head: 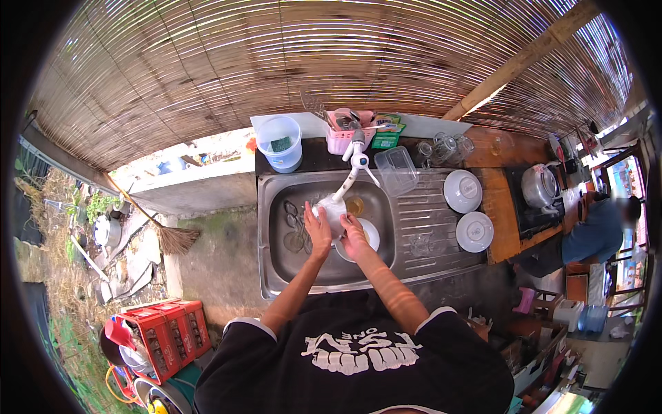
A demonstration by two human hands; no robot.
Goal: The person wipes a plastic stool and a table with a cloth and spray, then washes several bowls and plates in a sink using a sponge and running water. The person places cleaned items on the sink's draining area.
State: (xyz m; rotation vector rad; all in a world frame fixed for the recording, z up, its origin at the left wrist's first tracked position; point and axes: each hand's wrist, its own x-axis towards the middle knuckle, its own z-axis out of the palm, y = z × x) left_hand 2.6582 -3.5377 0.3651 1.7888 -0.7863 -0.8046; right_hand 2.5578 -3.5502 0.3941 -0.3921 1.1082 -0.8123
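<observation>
Under the white tap (345,183), my left hand (317,228) and my right hand (354,236) hold a white dish (334,208) between them, probably a bowl. Its full shape is hidden by my fingers and the tap. Below my right hand lies a white plate (373,234) in the steel sink (331,279). An amber-looking glass or cup (355,205) stands just beyond that hand. To the left of my left hand, clear glassware (294,241) rests on the sink bottom, with other shiny pieces around it.
Two white dishes (463,191) lie face down by the ribbed drainboard (421,217), near clear glassware (425,244). Behind are a plastic container (397,169), a pink utensil basket (342,142) and a bucket with a green scouring pad (280,145). A person (592,230) is beyond the kettle (539,185).
</observation>
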